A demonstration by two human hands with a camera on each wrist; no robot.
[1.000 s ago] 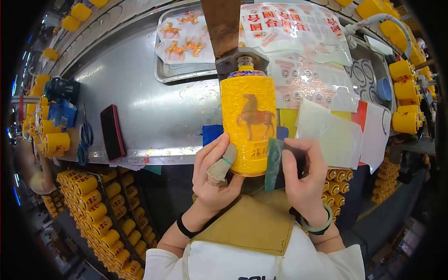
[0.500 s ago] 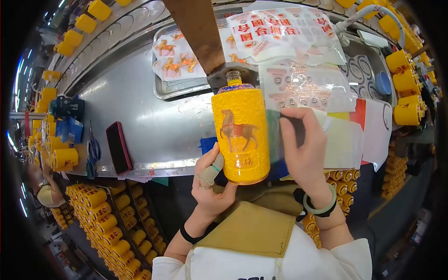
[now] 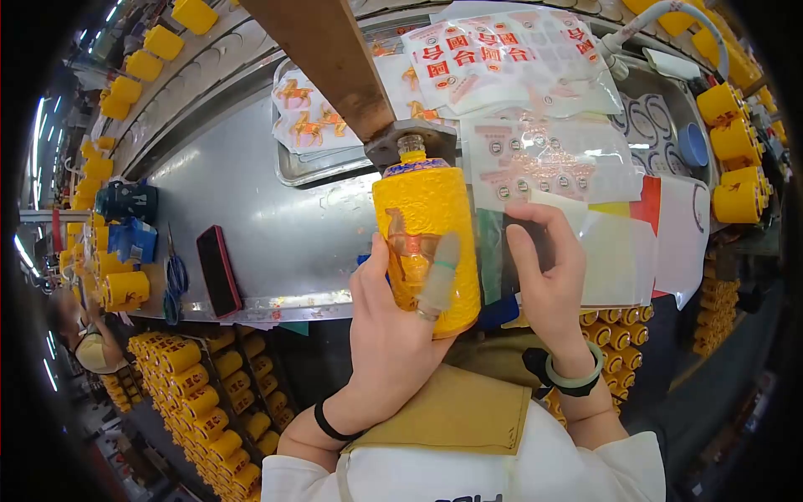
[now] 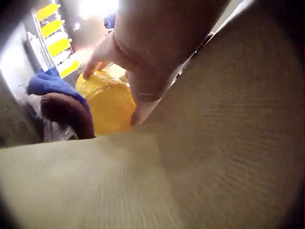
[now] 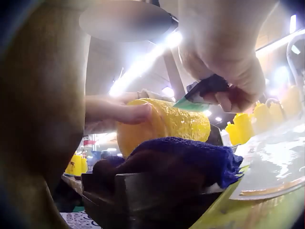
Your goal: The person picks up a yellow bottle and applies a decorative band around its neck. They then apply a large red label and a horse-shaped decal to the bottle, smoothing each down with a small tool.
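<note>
A yellow embossed bottle (image 3: 443, 201) with a horse picture (image 3: 406, 251) lies with its glass neck at a dark metal bracket (image 3: 418, 134). My left hand (image 3: 389, 335) grips the bottle's lower end, one finger in a pale finger cot (image 3: 441, 280) lying across the front over part of the horse. In the left wrist view, fingers and thumb span the round yellow base (image 4: 112, 107). To the bottle's right, my right hand (image 3: 552, 276) pinches a green scraper (image 3: 489, 251) with a dark handle. The right wrist view has the scraper's green edge right at the bottle's upper side.
Blue cloth (image 5: 190, 155) lies under the bottle. Decal sheets (image 3: 510, 58) cover the bench's back right; horse decals lie in a metal tray (image 3: 288, 171). A phone (image 3: 219, 269) and scissors (image 3: 174, 284) are at left. Racked yellow bottles (image 3: 196, 410) stand below; another person (image 3: 92, 335) is far left.
The bottle has turned, carrying the horse picture towards its left side. My left hand has shifted up over the front. The scraper has moved from the bottle's lower right edge up alongside it.
</note>
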